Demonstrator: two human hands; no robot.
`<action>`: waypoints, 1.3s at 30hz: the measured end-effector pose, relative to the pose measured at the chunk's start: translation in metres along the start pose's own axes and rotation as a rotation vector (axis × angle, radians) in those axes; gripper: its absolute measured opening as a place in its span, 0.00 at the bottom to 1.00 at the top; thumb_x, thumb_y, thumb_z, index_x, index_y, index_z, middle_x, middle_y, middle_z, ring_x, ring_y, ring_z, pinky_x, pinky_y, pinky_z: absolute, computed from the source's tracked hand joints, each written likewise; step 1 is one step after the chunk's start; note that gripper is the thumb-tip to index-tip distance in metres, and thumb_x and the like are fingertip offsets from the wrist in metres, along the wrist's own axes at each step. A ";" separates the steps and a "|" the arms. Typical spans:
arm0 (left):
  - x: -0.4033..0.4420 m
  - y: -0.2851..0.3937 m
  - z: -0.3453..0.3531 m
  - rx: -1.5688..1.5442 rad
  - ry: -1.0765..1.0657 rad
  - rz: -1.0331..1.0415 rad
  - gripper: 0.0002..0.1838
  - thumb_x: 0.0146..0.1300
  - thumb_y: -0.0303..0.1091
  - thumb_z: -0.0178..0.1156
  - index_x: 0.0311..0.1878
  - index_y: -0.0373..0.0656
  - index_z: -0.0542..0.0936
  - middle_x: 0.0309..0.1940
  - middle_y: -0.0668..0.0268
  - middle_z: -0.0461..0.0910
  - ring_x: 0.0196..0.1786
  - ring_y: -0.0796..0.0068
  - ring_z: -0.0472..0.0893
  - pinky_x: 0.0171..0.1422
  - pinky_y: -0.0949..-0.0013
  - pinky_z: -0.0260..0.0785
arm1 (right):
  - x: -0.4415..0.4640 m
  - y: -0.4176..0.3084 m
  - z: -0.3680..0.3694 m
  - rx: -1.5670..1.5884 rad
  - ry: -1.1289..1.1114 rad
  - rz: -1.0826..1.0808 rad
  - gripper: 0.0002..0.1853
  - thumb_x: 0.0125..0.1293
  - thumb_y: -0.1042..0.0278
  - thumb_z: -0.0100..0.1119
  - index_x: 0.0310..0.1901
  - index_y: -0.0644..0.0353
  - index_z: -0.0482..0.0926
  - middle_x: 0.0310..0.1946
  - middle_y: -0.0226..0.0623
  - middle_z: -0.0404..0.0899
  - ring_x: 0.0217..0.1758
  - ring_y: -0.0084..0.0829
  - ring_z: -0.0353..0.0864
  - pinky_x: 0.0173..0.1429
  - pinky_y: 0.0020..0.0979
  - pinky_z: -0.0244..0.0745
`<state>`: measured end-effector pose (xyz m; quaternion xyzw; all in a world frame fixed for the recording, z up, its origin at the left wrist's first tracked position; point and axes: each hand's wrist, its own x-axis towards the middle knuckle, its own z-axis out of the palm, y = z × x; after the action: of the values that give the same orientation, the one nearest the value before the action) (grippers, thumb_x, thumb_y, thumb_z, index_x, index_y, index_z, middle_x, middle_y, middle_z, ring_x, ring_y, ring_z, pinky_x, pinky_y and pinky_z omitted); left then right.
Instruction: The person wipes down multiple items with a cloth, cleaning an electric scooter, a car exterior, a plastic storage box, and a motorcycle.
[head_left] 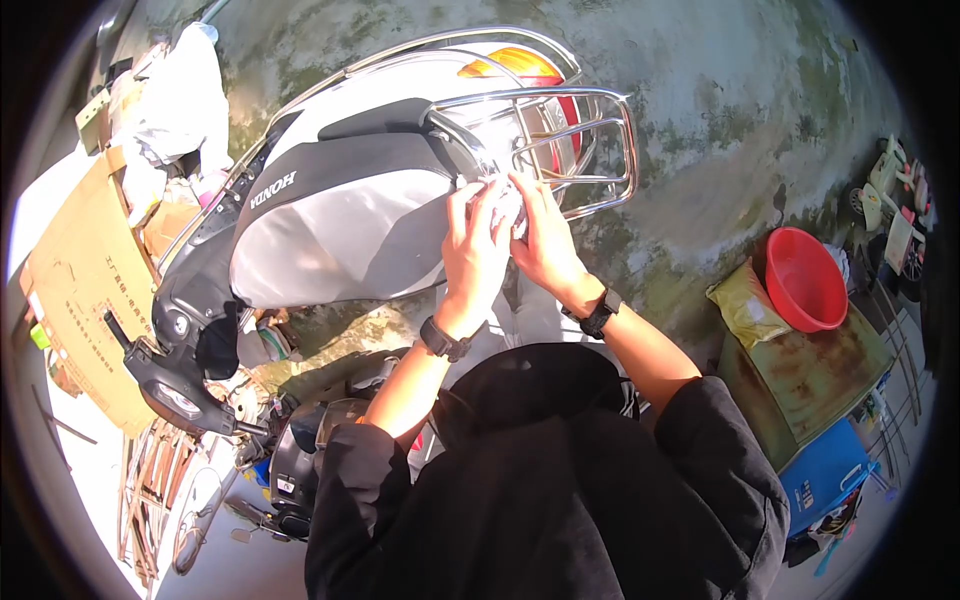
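Note:
My left hand (472, 250) and my right hand (548, 240) meet behind the seat of a scooter. Between their curled fingers is a crumpled, pale cloth (509, 206), mostly covered by the fingers. Both hands are closed on it. The black-and-grey scooter seat (340, 215), marked HONDA, lies left of my left hand. Just beyond my fingertips is the chrome rear rack (628, 150), curving around the white tail and its orange-and-red tail light (515, 66). Whether the cloth touches the scooter is hard to tell.
A stained wall (720, 100) stands behind the scooter. At right, a red basin (806, 280) and a yellow bag (748, 306) sit on a rusty box (810, 375), near a blue container (828, 475). Cardboard (90, 290) leans at left; another scooter (300, 450) is close below.

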<state>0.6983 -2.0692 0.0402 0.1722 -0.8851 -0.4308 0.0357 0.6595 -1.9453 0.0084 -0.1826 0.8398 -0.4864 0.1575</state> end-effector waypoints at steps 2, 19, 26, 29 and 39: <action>0.014 0.005 -0.004 0.002 0.017 -0.022 0.20 0.65 0.25 0.66 0.60 0.43 0.80 0.57 0.57 0.75 0.58 0.55 0.81 0.57 0.58 0.79 | 0.015 -0.012 -0.005 -0.028 -0.007 0.051 0.39 0.54 0.80 0.62 0.70 0.60 0.65 0.53 0.51 0.74 0.56 0.55 0.77 0.58 0.46 0.76; 0.132 -0.022 -0.031 0.313 -0.084 -0.059 0.12 0.69 0.31 0.61 0.49 0.33 0.79 0.45 0.45 0.83 0.50 0.44 0.83 0.55 0.53 0.74 | 0.126 -0.012 0.006 -0.132 -0.116 0.065 0.27 0.63 0.48 0.65 0.52 0.62 0.73 0.43 0.56 0.82 0.45 0.57 0.85 0.49 0.51 0.80; 0.104 -0.005 -0.027 0.267 -0.052 -0.044 0.13 0.71 0.32 0.62 0.51 0.33 0.77 0.46 0.46 0.78 0.49 0.44 0.81 0.54 0.51 0.73 | 0.099 -0.002 0.010 -0.058 0.046 -0.027 0.26 0.62 0.50 0.66 0.55 0.58 0.74 0.43 0.53 0.80 0.46 0.55 0.84 0.50 0.50 0.79; 0.085 0.006 -0.021 0.234 -0.027 -0.015 0.14 0.71 0.33 0.62 0.53 0.34 0.76 0.47 0.47 0.75 0.50 0.44 0.80 0.55 0.50 0.73 | 0.083 0.002 0.006 -0.015 0.107 -0.092 0.29 0.60 0.52 0.68 0.60 0.55 0.74 0.45 0.48 0.81 0.48 0.51 0.84 0.50 0.49 0.79; 0.053 0.013 -0.006 0.200 0.020 0.041 0.17 0.68 0.29 0.65 0.57 0.39 0.75 0.54 0.50 0.71 0.55 0.43 0.79 0.56 0.49 0.75 | 0.059 0.017 0.008 0.119 0.095 -0.092 0.31 0.59 0.64 0.70 0.65 0.53 0.72 0.52 0.45 0.79 0.55 0.51 0.81 0.56 0.47 0.77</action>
<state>0.6463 -2.0841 0.0501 0.1612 -0.9266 -0.3379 0.0358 0.6081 -1.9706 -0.0149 -0.1881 0.8066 -0.5503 0.1055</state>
